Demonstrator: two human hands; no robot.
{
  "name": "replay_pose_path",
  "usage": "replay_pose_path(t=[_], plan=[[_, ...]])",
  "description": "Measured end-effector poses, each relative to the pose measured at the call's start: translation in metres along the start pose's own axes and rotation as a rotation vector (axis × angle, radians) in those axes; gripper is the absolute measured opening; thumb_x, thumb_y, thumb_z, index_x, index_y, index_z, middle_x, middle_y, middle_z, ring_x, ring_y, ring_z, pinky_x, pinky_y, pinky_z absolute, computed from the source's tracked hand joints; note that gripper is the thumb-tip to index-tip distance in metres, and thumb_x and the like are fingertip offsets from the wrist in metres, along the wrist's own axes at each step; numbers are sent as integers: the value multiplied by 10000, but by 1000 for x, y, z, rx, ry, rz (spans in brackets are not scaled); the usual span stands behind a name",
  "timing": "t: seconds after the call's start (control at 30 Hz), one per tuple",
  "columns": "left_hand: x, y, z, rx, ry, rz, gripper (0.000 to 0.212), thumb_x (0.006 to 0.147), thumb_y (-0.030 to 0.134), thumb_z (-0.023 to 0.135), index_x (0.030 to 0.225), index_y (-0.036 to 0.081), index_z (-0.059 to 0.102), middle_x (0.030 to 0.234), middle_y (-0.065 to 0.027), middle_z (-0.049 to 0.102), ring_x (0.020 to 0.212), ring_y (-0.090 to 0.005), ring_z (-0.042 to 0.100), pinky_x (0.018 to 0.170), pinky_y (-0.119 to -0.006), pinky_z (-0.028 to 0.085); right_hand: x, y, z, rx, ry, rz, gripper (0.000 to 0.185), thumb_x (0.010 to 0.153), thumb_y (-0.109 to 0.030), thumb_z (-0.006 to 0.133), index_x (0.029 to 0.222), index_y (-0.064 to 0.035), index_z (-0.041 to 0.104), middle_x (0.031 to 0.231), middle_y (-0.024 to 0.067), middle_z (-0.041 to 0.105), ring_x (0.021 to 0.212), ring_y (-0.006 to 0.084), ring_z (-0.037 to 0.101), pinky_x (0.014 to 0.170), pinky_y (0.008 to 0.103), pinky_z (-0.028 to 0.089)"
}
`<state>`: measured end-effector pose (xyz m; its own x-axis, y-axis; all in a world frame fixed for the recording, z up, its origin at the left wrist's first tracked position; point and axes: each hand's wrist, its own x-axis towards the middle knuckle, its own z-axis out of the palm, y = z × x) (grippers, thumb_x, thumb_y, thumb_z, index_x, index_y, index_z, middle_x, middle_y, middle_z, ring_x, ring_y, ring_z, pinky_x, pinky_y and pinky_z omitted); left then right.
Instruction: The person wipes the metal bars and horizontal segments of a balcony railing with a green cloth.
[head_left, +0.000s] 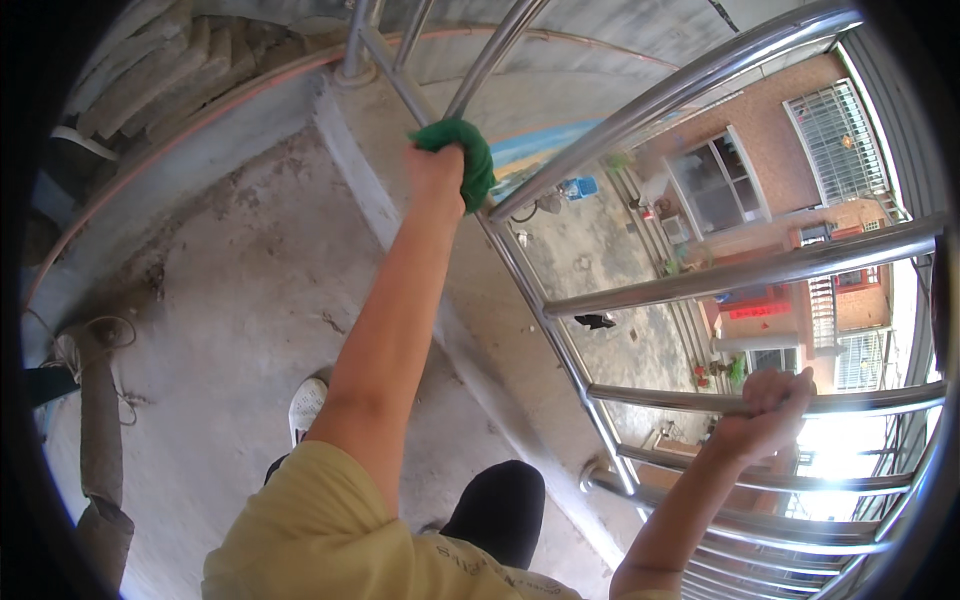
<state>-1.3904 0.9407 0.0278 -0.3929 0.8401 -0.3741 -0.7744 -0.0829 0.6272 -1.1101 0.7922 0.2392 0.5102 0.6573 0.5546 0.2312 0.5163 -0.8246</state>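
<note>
My left hand (437, 174) presses a green cloth (477, 166) against the lower rail of a stainless steel railing (555, 337), where a thin upright bar (487, 56) meets it. Part of the palm and fingers is hidden by the cloth. To the right, my right hand (772, 412) is closed around another upright metal bar (660, 397) of the same railing. Thicker posts (735, 274) stand between the two hands.
A low concrete ledge (510, 300) runs under the railing. Stacked slabs (157, 82) lie beyond an orange-edged wall at upper left. A grey tube-like object (101, 427) and cord are at left. Beyond the bars lies a courtyard (607, 262) with a brick-coloured building (765, 150).
</note>
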Motion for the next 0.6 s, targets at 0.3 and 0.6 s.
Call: replay_pose_path(t=[0.3,0.6], plan=[[16,-43,-28,-619,-453,-328,125,841,179,551,841,54,559,723,-55,555,607,-179,552,587,-294,512,-1,1,3,-22,54,-31,392,883,-180,475,538,-143,293,455,-39,217,393,62,187,386,241,141],[-19,-49,-31,-203,-372,-372,213,831,257,574,907,58,575,832,-101,627,728,-195,594,647,-337,490,-1,0,2,-57,113,12,372,876,-189,497,550,-138,327,471,-43,216,424,65,195,411,250,169]])
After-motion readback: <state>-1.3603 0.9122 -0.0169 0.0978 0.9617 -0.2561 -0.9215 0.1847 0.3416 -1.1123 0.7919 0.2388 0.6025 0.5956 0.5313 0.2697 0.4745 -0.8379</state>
